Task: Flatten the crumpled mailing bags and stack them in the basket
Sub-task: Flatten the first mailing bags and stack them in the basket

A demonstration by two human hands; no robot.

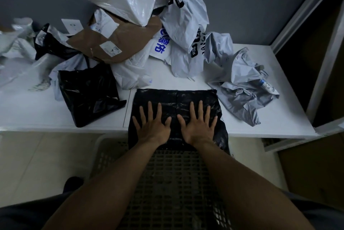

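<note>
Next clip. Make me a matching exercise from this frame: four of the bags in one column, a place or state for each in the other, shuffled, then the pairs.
Things
1. flat black bag
2. second black bag
3. brown paper mailer
4. crumpled grey bag

Places or states
A. near the right end of the table, untouched
B. in the back pile, bearing white labels
C. pressed under the left hand and right hand
D. left of both hands, lying free

Pairs: 1-C, 2-D, 3-B, 4-A

Glossy, wrinkled black plastic bag [176,99] lies on a smooth matt white table [260,118] near a matt brown paper mailer [115,43].
</note>
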